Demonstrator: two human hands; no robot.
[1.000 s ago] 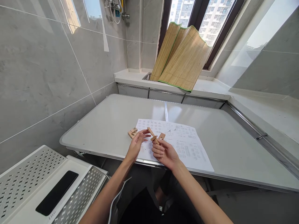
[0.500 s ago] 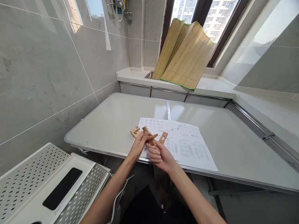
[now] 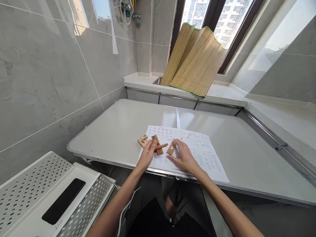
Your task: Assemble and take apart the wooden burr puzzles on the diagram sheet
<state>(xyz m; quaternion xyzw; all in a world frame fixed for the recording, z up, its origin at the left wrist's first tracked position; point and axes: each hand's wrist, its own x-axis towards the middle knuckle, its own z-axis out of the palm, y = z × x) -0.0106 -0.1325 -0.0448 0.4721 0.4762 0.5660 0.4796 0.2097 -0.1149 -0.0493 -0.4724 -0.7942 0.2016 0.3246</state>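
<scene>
My left hand (image 3: 147, 154) is closed on two crossed wooden puzzle pieces: a flat numbered piece (image 3: 160, 151) and a narrow bar (image 3: 162, 146) that sticks out to the right. Just beyond that hand, several notched wooden puzzle pieces (image 3: 142, 141) lie in a group at the paper's left edge. My right hand (image 3: 184, 157) is open around a slotted wooden piece (image 3: 170, 151) on the paper, thumb at its near end and fingers at its far end. Whether the fingertips touch it is hard to make out.
Under the pieces lies a printed sheet of diagrams (image 3: 207, 161) on a grey folding table (image 3: 106, 131). A white perforated cabinet with a black phone (image 3: 63, 200) stands at lower left. A bamboo mat (image 3: 197, 62) leans by the window behind the table.
My right hand has let go of the crossed pieces, moved right and spread around the slotted piece. My left hand keeps the crossed pieces in nearly the same place.
</scene>
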